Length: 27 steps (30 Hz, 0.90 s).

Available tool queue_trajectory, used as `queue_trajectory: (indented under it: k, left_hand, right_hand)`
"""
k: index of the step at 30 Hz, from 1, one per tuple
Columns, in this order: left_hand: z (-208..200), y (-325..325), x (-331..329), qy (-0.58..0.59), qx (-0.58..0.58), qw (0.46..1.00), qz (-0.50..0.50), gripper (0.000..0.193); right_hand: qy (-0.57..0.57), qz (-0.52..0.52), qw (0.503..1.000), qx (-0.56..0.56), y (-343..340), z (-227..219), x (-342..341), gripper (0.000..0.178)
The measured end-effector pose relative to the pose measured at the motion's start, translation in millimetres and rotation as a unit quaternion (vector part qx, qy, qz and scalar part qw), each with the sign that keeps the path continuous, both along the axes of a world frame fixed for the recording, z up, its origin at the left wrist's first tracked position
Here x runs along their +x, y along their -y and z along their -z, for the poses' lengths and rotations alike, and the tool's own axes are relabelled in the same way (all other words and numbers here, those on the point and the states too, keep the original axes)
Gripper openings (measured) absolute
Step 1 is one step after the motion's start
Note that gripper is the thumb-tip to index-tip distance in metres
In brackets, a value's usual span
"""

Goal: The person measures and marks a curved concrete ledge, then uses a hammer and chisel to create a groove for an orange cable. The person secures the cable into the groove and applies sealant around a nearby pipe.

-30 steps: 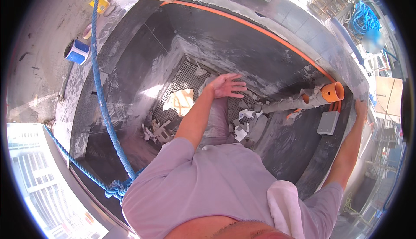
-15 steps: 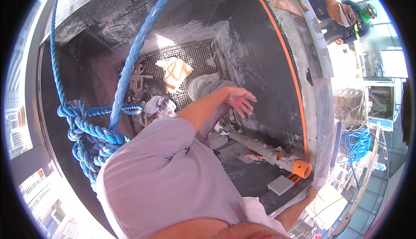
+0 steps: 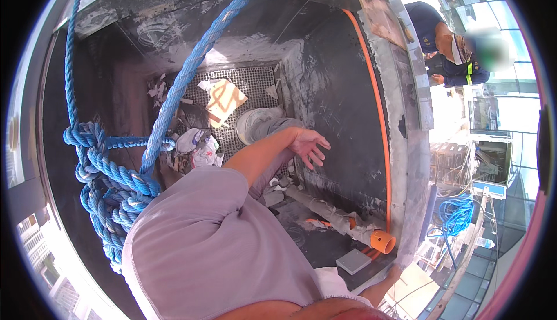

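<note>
My left hand (image 3: pixel 310 148) hangs over the dark pit with its fingers spread and nothing in them. It is beside my bent, grey-trousered knee (image 3: pixel 278 126). At the lower right my right hand (image 3: pixel 394 272) is against the pale ledge (image 3: pixel 409 227) along the pit's right side; its fingers are hidden. Below it lie an orange pipe (image 3: pixel 383 242) with a dusty wrapped length and a grey box (image 3: pixel 353 261) with orange conduits. A thick blue rope (image 3: pixel 191 65) crosses in front of my left side and runs into a big knot (image 3: pixel 110 175).
A grid mat (image 3: pixel 255 85) lies at the pit bottom with a stained board (image 3: pixel 225 102), white bags (image 3: pixel 203 148) and rubble. An orange conduit (image 3: pixel 374 94) climbs the right wall. Outside, a co-worker (image 3: pixel 449 44) bends near a blue hose coil (image 3: pixel 455 213).
The whole view has shifted, so the pit and my arms appear further left. My left hand stays spread beside the knee. The co-worker outside has changed posture slightly.
</note>
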<state>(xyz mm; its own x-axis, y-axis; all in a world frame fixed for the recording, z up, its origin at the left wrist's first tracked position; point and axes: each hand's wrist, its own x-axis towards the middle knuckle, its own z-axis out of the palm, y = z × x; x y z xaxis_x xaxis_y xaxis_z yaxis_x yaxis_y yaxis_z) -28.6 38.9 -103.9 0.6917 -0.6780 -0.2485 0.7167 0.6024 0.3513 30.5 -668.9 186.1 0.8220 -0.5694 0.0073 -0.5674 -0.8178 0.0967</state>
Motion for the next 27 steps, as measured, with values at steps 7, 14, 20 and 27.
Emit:
queue_trajectory:
  k: [7,14,20,27]
  left_hand:
    - [-11.6,-1.9,0.5,-0.012,0.010,1.000,0.010,0.084]
    - [-8.8,-9.4,-1.3,-0.019,0.002,1.000,0.008,0.078]
    - [-13.0,-0.9,-3.6,-0.019,-0.009,1.000,0.016,0.069]
    - [-13.6,2.2,-3.3,-0.022,0.023,0.999,0.013,0.069]
  right_hand:
    - [0.055,-0.006,0.998,-0.036,50.5,15.3,11.0,0.074]
    - [0.094,0.001,0.995,-0.017,40.4,21.6,11.8,0.077]
    - [0.049,0.013,0.998,-0.024,62.2,6.1,1.8,0.075]
    - [0.048,-0.057,0.997,0.000,70.5,21.7,-6.8,0.075]
